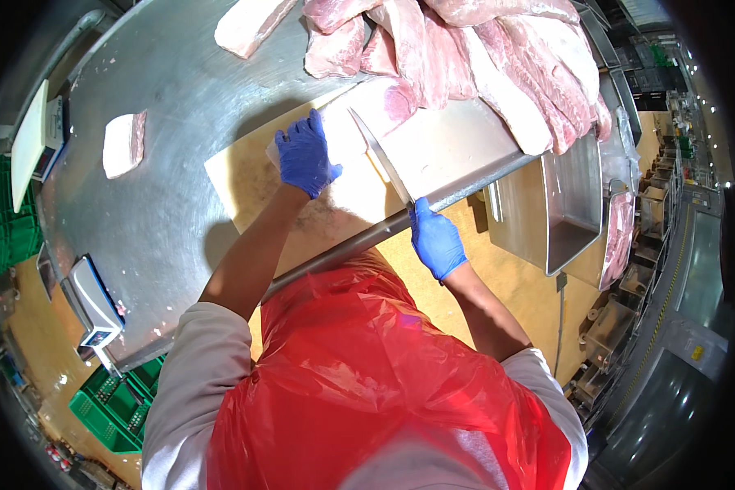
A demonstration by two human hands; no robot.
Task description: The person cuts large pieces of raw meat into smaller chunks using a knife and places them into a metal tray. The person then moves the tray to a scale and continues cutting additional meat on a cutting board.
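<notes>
In my right hand [438, 238], gloved in blue, is the handle of a long knife [381, 157]. Its blade points away and to the left, over or against a pale slab of meat [366, 104] with a pink far end. My left hand [305, 153], also blue-gloved, lies on the pale slab left of the blade, fingers and thumb apart. Glare washes out the slab's near part, so I cannot tell whether the blade has cut in. Beneath is a cream cutting board [257, 167] at the near edge of the metal table [180, 90].
Large slabs of pork [433, 57] pile up at the far right. One small cut piece [124, 145] lies at left. Scales [96, 306] stand along the left edge. A metal bin [576, 204] is beside the table at right; green crates [118, 408] are at lower left.
</notes>
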